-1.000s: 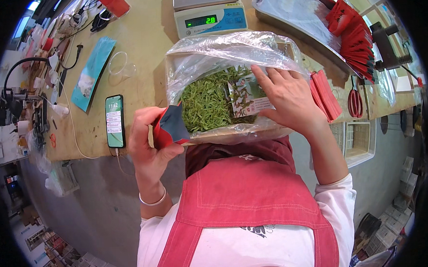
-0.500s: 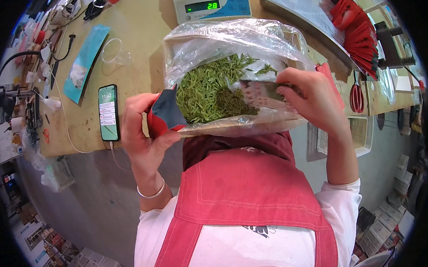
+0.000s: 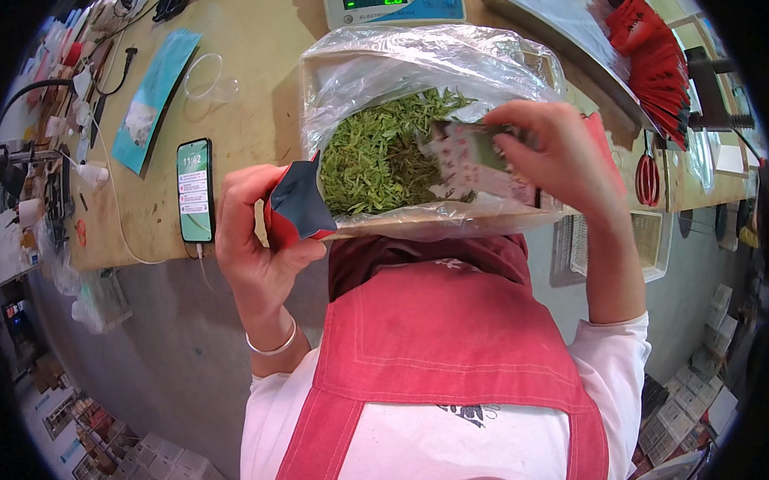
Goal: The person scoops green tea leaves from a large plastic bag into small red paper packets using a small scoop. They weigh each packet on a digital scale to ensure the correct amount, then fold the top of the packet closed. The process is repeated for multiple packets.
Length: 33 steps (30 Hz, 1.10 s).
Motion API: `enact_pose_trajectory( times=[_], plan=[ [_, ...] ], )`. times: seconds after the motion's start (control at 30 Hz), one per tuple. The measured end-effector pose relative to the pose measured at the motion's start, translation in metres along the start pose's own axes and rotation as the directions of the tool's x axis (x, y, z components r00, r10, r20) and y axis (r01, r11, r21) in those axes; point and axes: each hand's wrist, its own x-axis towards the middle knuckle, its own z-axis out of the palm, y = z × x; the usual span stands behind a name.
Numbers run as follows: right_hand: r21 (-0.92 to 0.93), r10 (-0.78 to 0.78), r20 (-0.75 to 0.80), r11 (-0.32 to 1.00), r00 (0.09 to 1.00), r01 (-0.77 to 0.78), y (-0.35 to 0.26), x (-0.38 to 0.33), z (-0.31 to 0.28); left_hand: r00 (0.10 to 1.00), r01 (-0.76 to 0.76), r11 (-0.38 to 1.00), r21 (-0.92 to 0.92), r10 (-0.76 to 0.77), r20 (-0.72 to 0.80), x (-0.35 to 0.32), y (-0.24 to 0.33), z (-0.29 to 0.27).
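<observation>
A glossy black phone lies flat on the wooden worktop. Left hand curled tight around a small red pouch, mouth gaping. Crinkly clear plastic lines the tray of flat green leaves. Right hand pinches a patterned card scoop, dipped among those leaves.

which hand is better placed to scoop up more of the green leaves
Right, probably. The right hand holds a card-like scoop over the green leaves inside the plastic-lined box. The left hand is at the box's near corner, gripping a small red pouch.
</observation>
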Motion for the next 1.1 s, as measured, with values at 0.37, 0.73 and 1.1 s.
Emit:
enact_pose_trajectory(
  times=[0.37,0.73,1.1],
  plan=[
    [-0.008,-0.052,0.007,0.999,0.999,0.052,-0.019,0.006,0.012,0.999,-0.035,0.999,0.005,0.035,-0.004,0.005,-0.001,-0.001],
    [-0.03,-0.109,0.041,0.993,0.993,0.11,-0.02,0.009,0.033,0.998,-0.046,0.999,0.018,0.047,-0.033,0.002,0.0,-0.001],
    [-0.266,-0.111,-0.024,0.959,0.994,0.101,-0.027,0.008,-0.001,0.995,-0.088,0.993,0.08,0.092,-0.047,0.0,-0.001,-0.009]
  ],
)
